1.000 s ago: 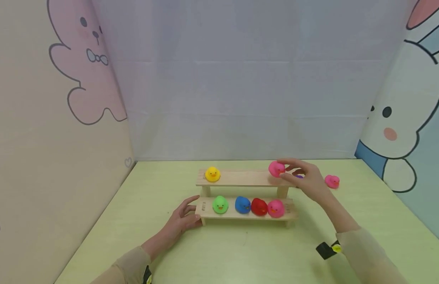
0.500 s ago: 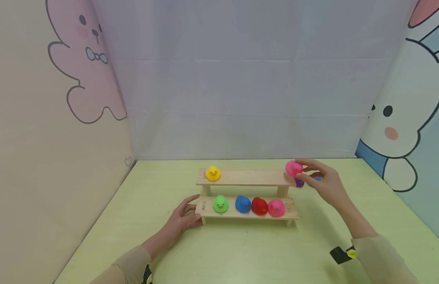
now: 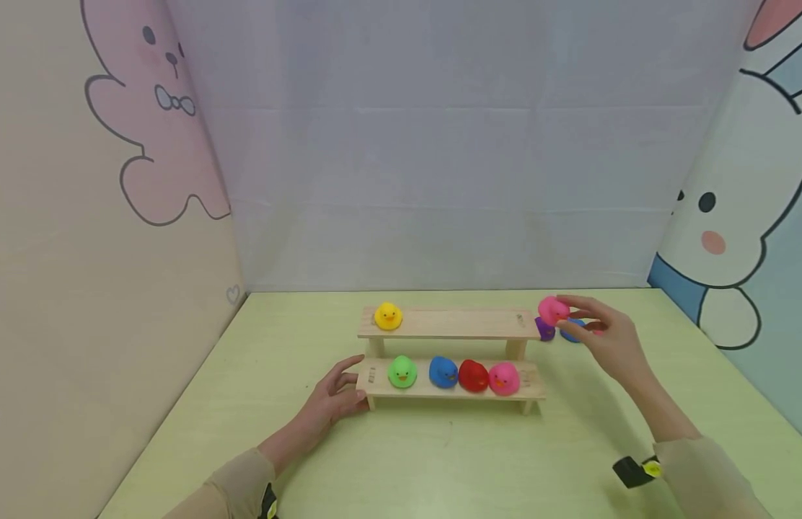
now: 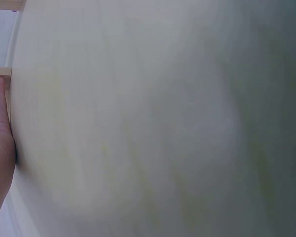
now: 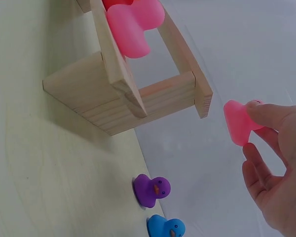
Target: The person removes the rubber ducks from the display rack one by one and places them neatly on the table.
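A two-step wooden display stand [image 3: 462, 326] rests on the table. My left hand [image 3: 336, 395] grips the left end of its lower step, thumb toward the front corner; in the left wrist view its finger [image 4: 0, 103] lies against the wood. My right hand [image 3: 611, 339] pinches a pink rubber duck [image 3: 553, 311] between thumb and fingers, up in the air just off the right end of the top step. On the top step sits a yellow duck [image 3: 388, 316]. The lower step carries a green duck [image 3: 402, 372], a blue duck [image 3: 443, 372], a red duck [image 3: 473, 375] and another pink duck [image 3: 504, 378].
On the table right of the stand are a purple duck [image 5: 147, 190] and a light blue duck [image 5: 164, 226]. Another pink thing [image 3: 598, 331] shows partly behind my right hand. A pale curtain [image 3: 401, 144] hangs at the table's back edge.
My right hand has carried the pink duck rightward, from over the top step to past its right end. The purple and light blue ducks have come into view. The left hand stays put.
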`<state>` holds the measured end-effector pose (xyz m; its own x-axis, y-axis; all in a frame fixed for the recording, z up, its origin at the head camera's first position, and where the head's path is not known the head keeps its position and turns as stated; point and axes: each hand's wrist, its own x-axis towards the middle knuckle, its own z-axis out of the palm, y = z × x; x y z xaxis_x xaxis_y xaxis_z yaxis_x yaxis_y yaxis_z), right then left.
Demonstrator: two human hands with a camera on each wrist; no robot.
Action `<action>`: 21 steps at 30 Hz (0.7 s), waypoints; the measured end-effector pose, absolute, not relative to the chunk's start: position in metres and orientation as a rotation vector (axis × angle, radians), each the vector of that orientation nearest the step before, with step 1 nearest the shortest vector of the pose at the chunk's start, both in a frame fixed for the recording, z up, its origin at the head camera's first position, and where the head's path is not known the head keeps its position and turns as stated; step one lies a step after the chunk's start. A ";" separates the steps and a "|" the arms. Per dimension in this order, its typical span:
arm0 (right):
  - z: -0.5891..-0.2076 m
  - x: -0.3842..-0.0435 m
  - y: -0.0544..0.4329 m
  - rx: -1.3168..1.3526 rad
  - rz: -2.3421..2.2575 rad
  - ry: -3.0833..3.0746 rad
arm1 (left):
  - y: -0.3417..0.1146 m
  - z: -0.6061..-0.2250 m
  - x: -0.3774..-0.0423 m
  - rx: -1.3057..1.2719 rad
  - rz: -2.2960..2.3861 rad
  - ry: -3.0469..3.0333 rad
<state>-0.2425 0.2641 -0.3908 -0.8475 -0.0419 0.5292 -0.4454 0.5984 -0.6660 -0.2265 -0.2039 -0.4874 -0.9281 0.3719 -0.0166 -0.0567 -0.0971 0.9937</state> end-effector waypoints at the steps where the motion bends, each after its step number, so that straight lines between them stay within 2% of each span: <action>1: -0.392 -0.242 0.265 0.385 1.169 -2.359 | -0.204 -0.487 -0.227 0.347 2.102 1.889; 11: -0.405 -0.240 0.273 0.307 1.123 -2.425 | -0.203 -0.488 -0.227 0.337 2.106 1.890; 21: -0.424 -0.242 0.280 0.363 1.083 -2.458 | -0.204 -0.487 -0.227 0.333 2.090 1.905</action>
